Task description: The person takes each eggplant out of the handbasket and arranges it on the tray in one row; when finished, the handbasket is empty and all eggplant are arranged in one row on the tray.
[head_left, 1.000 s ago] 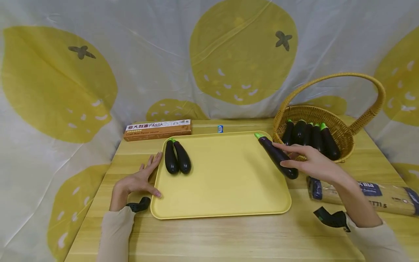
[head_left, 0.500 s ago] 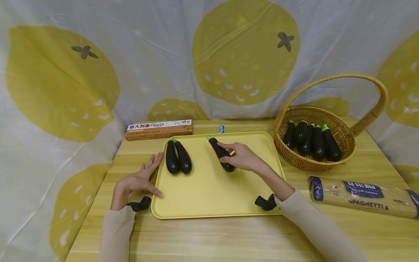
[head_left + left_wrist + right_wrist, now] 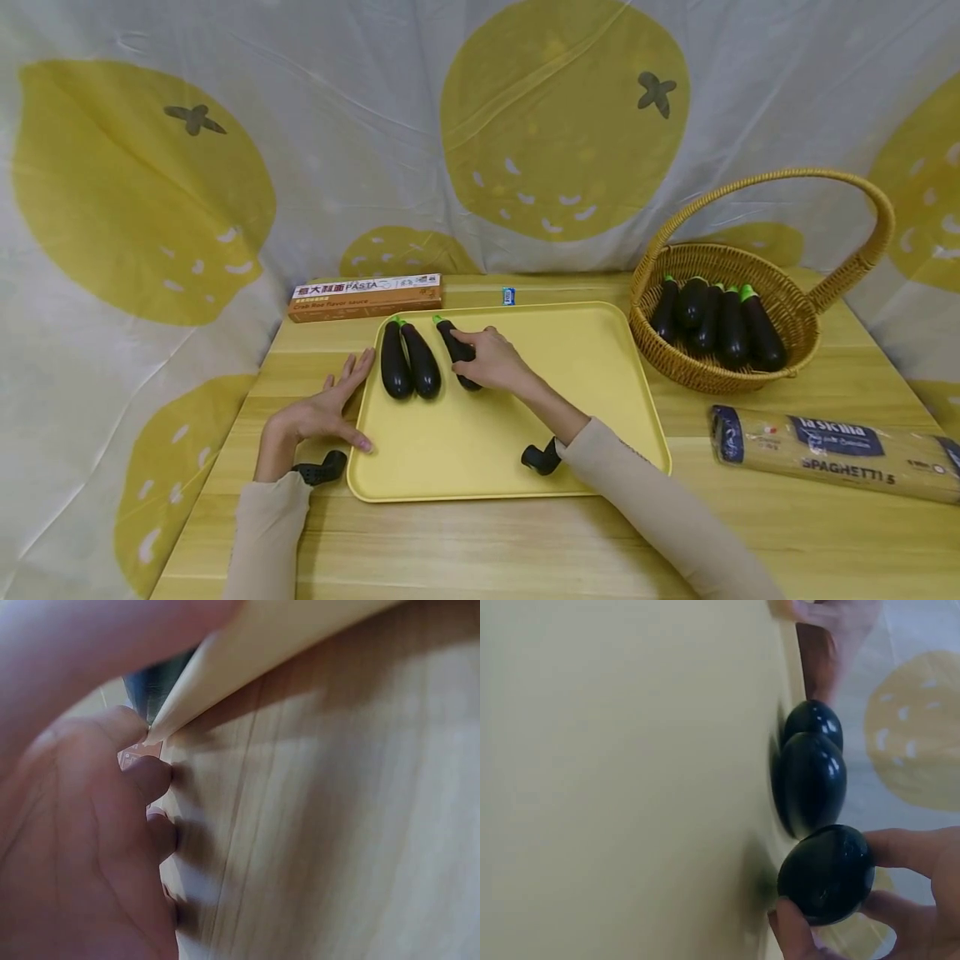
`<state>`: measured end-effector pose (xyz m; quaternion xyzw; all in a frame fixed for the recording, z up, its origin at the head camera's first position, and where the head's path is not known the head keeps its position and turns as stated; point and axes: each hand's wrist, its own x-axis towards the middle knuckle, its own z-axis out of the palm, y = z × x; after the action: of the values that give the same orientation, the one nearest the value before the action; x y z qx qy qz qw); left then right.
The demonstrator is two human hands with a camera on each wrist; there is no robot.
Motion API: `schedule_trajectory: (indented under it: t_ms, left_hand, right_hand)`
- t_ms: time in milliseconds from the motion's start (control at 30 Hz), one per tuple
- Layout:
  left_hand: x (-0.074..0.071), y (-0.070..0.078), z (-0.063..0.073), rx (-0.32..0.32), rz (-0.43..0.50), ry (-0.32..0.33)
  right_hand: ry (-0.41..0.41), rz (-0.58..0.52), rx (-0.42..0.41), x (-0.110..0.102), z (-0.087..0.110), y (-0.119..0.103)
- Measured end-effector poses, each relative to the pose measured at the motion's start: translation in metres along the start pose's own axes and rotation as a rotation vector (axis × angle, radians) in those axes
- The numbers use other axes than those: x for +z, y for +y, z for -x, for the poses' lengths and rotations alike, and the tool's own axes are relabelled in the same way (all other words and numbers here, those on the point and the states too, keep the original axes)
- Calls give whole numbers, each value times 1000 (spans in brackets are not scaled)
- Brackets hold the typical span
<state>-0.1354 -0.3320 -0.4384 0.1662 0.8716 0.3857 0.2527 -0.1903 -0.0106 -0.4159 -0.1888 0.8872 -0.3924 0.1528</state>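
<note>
My right hand (image 3: pixel 495 360) pinches a dark purple eggplant (image 3: pixel 452 340) with a green stem end over the left half of the yellow tray (image 3: pixel 435 454). In the right wrist view the thumb and fingers grip the sides of that eggplant (image 3: pixel 826 876); a shadow lies on the tray beside it. To its left, two eggplants, one outer (image 3: pixel 395 371) and one inner (image 3: pixel 422 371), lie side by side on the tray. My left hand (image 3: pixel 318 417) rests at the tray's left edge, fingers spread and thumb on the rim. The left wrist view shows its fingertips against the wooden table.
A wicker basket (image 3: pixel 697 377) with a tall handle stands at the back right, with several eggplants inside. In front of it lies a spaghetti packet (image 3: pixel 832 450). Behind the tray are a pasta box (image 3: pixel 365 298) and a small blue packet (image 3: pixel 508 296).
My right hand has carried the eggplant leftward from beside the basket, across the tray, to near the two lying there. The left hand has stayed at the tray's edge.
</note>
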Motion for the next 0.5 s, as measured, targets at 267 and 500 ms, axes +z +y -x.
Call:
schedule_trajectory:
  t_ms: [267,500]
  left_hand:
    - [0,1,0,4,-1,2]
    - [1,0,0,5,-1,6]
  right_hand:
    - [29,72,49,13,-11,-6]
    - [-42,38,15,16,-13,-7]
